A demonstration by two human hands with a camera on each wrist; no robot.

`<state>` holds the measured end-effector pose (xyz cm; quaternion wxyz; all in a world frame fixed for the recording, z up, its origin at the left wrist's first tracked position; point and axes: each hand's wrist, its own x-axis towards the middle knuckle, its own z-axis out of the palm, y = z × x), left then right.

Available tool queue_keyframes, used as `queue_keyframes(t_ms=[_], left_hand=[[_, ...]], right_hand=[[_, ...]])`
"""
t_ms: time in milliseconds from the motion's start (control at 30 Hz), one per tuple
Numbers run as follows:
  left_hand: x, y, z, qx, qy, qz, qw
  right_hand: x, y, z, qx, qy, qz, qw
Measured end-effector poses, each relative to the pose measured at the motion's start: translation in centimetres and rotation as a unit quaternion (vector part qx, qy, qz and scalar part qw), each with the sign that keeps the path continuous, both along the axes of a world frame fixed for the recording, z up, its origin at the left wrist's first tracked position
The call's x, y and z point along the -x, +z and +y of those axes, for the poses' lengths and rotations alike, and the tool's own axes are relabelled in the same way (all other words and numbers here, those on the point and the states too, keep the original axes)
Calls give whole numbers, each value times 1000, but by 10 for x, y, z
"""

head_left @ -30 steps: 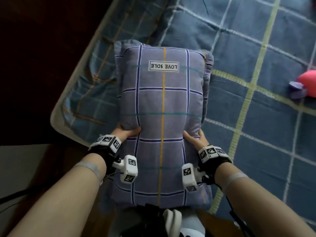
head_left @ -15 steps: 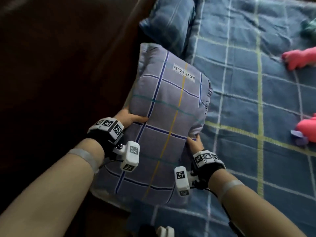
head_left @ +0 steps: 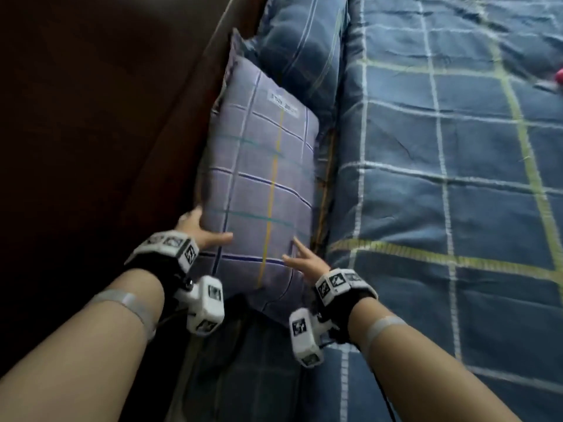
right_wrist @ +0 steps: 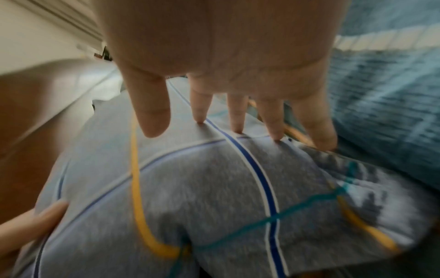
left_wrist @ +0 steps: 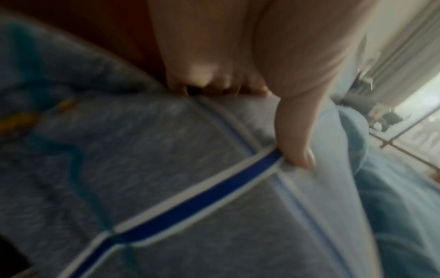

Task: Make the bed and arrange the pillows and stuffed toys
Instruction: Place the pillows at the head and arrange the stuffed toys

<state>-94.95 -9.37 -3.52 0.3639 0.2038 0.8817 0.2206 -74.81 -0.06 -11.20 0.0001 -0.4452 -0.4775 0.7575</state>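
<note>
A lavender checked pillow (head_left: 265, 190) with a white label lies along the dark headboard (head_left: 106, 117), its far end against a dark blue pillow (head_left: 304, 47). My left hand (head_left: 207, 236) grips the lavender pillow's near left edge, thumb on top and fingers curled round the side. The left wrist view shows that thumb (left_wrist: 292, 143) pressed into the fabric (left_wrist: 166, 169). My right hand (head_left: 301, 263) is on the pillow's near right part. In the right wrist view its fingers (right_wrist: 238, 116) are straight and spread, tips touching the pillow (right_wrist: 214, 188).
A blue checked quilt (head_left: 457, 178) with white and yellow lines covers the bed to the right. A bit of a pink toy (head_left: 559, 77) shows at the right edge. The headboard walls off the left side.
The pillow has moved from over the quilt to the left, down against the headboard beside the blue pillow. My right hand has let go its grip and now touches with straight fingers.
</note>
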Motion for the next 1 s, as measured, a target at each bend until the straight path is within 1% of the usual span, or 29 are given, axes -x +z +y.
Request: queue_keyframes(t_ms=[33, 67, 100, 200, 233, 300, 333, 400, 467, 567, 667, 733, 767, 800, 867, 900, 933, 1000], left_hand=[[-4, -10, -6, 27, 2, 31, 999], [-7, -17, -10, 37, 7, 65, 997], [-8, -22, -12, 32, 8, 83, 996], [-7, -23, -1, -14, 1, 94, 995], [-3, -22, 3, -16, -7, 100, 995], [5, -17, 12, -30, -38, 134, 990], [10, -14, 16, -51, -43, 150, 987], [17, -8, 18, -82, -16, 159, 984], [17, -5, 13, -87, 8, 174, 981], [-5, -5, -1, -76, 18, 226, 971], [-33, -2, -5, -63, 38, 277, 958], [-55, 4, -3, -82, 36, 292, 952], [-68, 7, 1, -111, 29, 277, 954], [-85, 8, 7, -154, 22, 243, 957], [-125, 5, 23, -242, 14, 132, 961], [-151, 2, 30, -269, 5, 76, 960], [-179, -3, 37, -277, 1, 25, 961], [-236, -16, 50, -262, -2, -63, 963]], right_hand=[[-2, -9, -7, -3, 14, 1, 1000], [-4, -15, -12, -10, 24, -1, 1000], [-5, -18, -14, -12, 29, -3, 1000], [-5, -23, -14, 7, 16, 18, 1000], [-5, -21, -15, 14, 14, 21, 1000], [-4, -18, -18, 14, 12, 27, 999], [-3, -18, -20, 10, 11, 30, 999], [-1, -16, -24, 16, 5, 46, 999], [1, -19, -29, 4, 15, 56, 998], [-3, -23, -33, -27, 21, 32, 999], [-19, -25, -31, -13, -26, 12, 1000], [-33, -21, -27, -19, -50, -1, 999], [-44, -18, -23, -27, -65, -3, 998], [-56, -15, -19, -30, -83, -4, 996], [-83, -3, -8, -29, -111, -3, 993], [-101, 5, -2, -34, -115, -5, 993], [-122, 11, 5, -43, -114, -11, 993], [-169, 20, 25, -66, -124, -20, 990]])
